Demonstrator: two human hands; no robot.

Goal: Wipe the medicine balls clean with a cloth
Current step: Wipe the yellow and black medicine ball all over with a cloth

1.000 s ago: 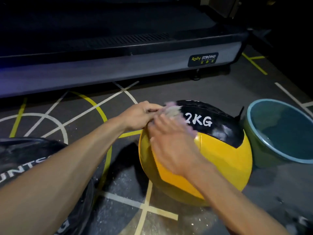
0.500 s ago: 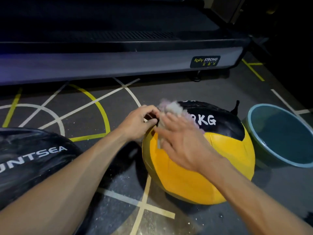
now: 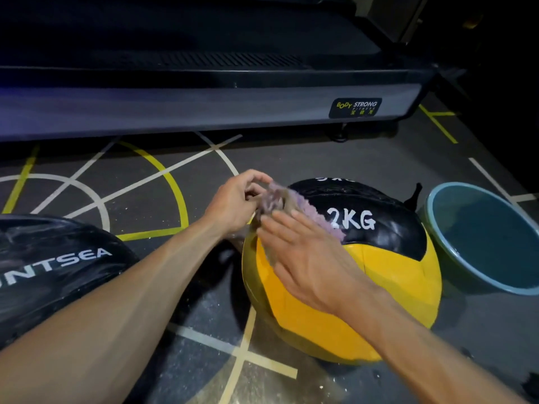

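Observation:
A yellow and black medicine ball (image 3: 388, 281) marked 2KG sits on the gym floor right of centre. A pale purple cloth (image 3: 280, 201) lies on its upper left side. My left hand (image 3: 233, 204) pinches the cloth's top edge with curled fingers. My right hand (image 3: 309, 258) lies flat on the cloth and ball with fingers straight, pressing the cloth against the surface. A second, black medicine ball (image 3: 52, 263) with white lettering lies at the left edge, partly behind my left forearm.
A blue-rimmed basin (image 3: 437, 228) holding water stands right of the yellow ball, almost touching it. A treadmill base (image 3: 204, 109) runs across the back. The dark floor (image 3: 145, 185) carries white and yellow lines and pale dust near the ball.
The view has shifted a little. My left hand has lifted the cloth's edge higher, and my right hand stays pressed on the cloth over the ball's upper left.

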